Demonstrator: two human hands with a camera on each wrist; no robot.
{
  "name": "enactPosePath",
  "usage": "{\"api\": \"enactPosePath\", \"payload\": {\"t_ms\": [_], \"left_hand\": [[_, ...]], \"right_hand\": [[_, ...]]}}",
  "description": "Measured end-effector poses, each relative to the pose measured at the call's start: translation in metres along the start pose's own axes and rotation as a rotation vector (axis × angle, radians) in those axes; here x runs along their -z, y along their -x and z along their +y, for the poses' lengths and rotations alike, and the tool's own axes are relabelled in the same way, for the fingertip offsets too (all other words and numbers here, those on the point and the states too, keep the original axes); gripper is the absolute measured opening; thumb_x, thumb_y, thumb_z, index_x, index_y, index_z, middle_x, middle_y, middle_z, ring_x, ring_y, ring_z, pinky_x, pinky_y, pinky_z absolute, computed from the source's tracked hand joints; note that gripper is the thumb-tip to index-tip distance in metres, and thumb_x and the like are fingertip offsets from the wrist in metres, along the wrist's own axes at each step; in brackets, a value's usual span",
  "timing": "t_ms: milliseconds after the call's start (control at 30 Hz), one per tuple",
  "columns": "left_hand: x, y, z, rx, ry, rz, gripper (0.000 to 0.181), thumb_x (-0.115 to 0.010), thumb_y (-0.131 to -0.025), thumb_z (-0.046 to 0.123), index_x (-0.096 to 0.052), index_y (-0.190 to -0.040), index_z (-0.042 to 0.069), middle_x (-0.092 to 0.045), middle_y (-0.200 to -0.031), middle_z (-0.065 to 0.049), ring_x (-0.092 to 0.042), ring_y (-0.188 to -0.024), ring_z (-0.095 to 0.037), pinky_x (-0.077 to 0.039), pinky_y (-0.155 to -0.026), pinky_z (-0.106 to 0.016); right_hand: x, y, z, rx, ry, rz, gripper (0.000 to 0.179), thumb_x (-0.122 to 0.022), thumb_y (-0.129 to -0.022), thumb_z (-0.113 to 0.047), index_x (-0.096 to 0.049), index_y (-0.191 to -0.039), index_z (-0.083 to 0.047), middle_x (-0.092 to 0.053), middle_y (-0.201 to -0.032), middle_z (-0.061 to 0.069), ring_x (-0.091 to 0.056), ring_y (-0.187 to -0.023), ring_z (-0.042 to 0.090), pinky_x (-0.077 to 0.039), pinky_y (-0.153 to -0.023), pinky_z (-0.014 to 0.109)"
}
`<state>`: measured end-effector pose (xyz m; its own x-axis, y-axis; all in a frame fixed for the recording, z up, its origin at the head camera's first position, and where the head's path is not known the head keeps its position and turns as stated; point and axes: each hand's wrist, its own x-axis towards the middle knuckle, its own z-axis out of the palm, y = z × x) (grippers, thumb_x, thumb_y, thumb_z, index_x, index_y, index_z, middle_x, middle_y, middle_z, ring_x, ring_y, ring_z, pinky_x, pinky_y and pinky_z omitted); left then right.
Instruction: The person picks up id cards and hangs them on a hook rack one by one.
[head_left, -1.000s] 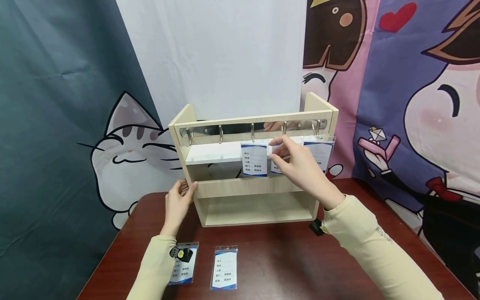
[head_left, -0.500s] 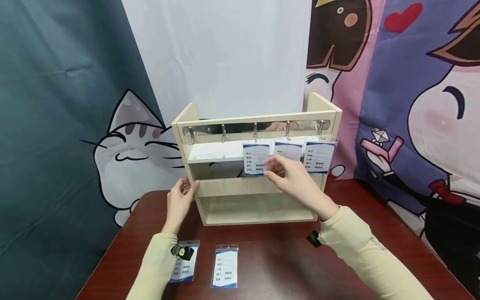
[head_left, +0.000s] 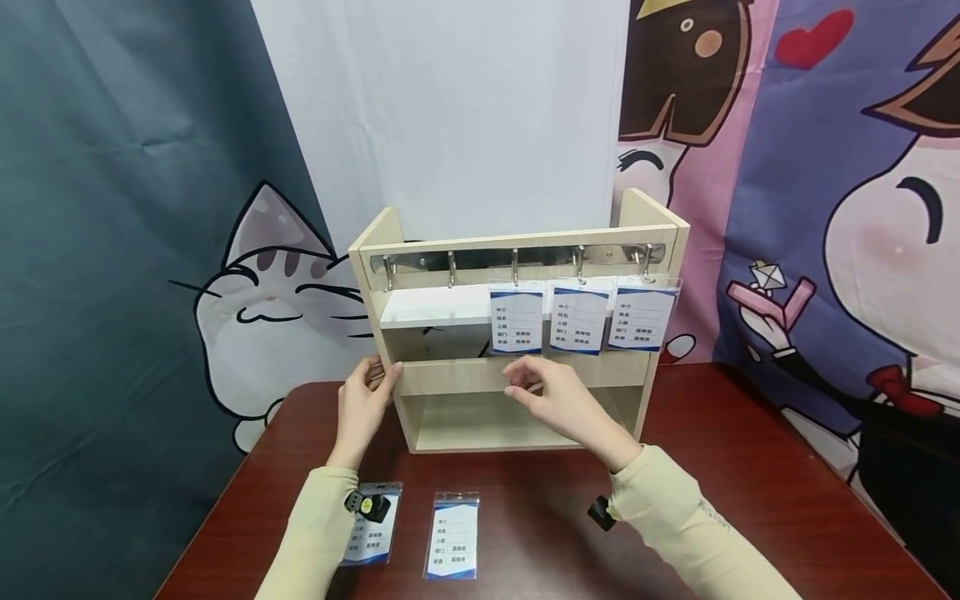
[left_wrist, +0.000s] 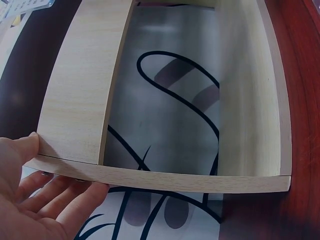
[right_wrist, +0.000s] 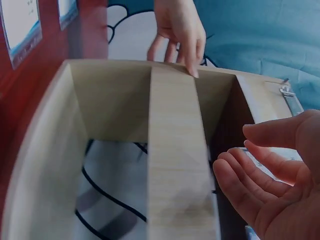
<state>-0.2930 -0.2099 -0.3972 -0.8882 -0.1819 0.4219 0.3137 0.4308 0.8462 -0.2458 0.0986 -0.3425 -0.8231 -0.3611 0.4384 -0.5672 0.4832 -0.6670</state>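
Observation:
My left hand (head_left: 362,417) grips the left side panel of a small pale wooden shelf (head_left: 450,377). In the left wrist view its thumb lies on the front edge, with the fingers (left_wrist: 82,200) around the outer side. My right hand (head_left: 562,404) is in front of the shelf's middle board, fingers loosely bent and holding nothing. Just above it, three clear-sleeved badge cards hang from hooks on the right part of the rail: a middle card (head_left: 517,321), a second card (head_left: 578,321) and a rightmost card (head_left: 642,318).
Two bare hooks, one of them the second hook (head_left: 452,271), are on the rail's left part. On the dark red table (head_left: 555,517) lie a badge card (head_left: 453,537) and another card (head_left: 375,537), partly covered by my left sleeve. Printed curtains stand behind.
My right hand has come down and left, away from the hanging cards, uncovering the second one. The left hand stays on the shelf's side.

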Motion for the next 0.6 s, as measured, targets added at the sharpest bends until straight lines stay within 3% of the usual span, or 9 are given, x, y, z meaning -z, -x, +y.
{"api": "enactPosePath", "payload": {"t_ms": [333, 600], "left_hand": [[0.001, -0.002, 0.001, 0.003, 0.011, 0.003, 0.051, -0.07, -0.096, 0.039, -0.062, -0.127, -0.001, -0.068, -0.122, -0.022, -0.069, -0.108, -0.03, -0.06, -0.069, -0.025], [0.0, -0.001, 0.002, 0.016, 0.018, -0.004, 0.052, -0.07, -0.096, 0.04, -0.061, -0.127, -0.001, -0.068, -0.122, -0.022, -0.069, -0.109, -0.03, -0.061, -0.071, -0.027]], "right_hand": [[-0.027, 0.007, 0.012, -0.073, -0.05, -0.067, 0.015, -0.071, -0.094, -0.009, -0.07, -0.109, -0.008, -0.07, -0.092, -0.004, -0.066, -0.088, 0.012, -0.057, -0.082, 0.032], [-0.05, 0.012, 0.026, -0.111, -0.035, -0.057, 0.016, -0.071, -0.094, -0.008, -0.071, -0.11, -0.008, -0.071, -0.093, -0.002, -0.067, -0.088, 0.014, -0.056, -0.077, 0.031]]}}
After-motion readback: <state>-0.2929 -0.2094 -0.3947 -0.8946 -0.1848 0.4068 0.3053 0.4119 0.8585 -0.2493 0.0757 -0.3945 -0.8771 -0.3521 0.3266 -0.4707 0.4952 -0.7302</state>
